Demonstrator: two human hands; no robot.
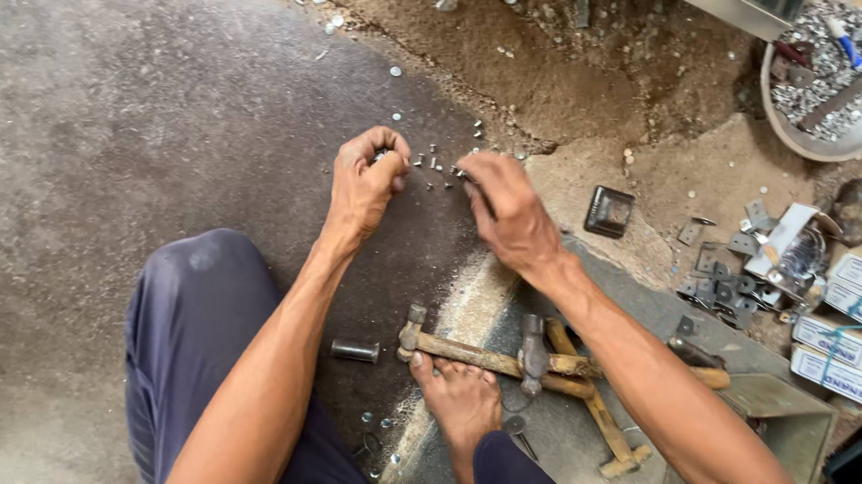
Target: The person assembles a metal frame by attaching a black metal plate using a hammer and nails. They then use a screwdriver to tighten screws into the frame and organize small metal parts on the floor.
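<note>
I'm squatting on the dark grey concrete floor, two wooden-handled hammers lying crossed by my bare foot. My left hand is curled shut around a few small silver metal pieces, fingers pressed together. My right hand pinches at the scattered small silver rivets lying between both hands. Gathering is the step, I'd say; next calls for a fine fingertip pinch.

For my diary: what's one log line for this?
left hand: closed on small metal bits | right hand: picking bits off floor | hammers: untouched
</note>
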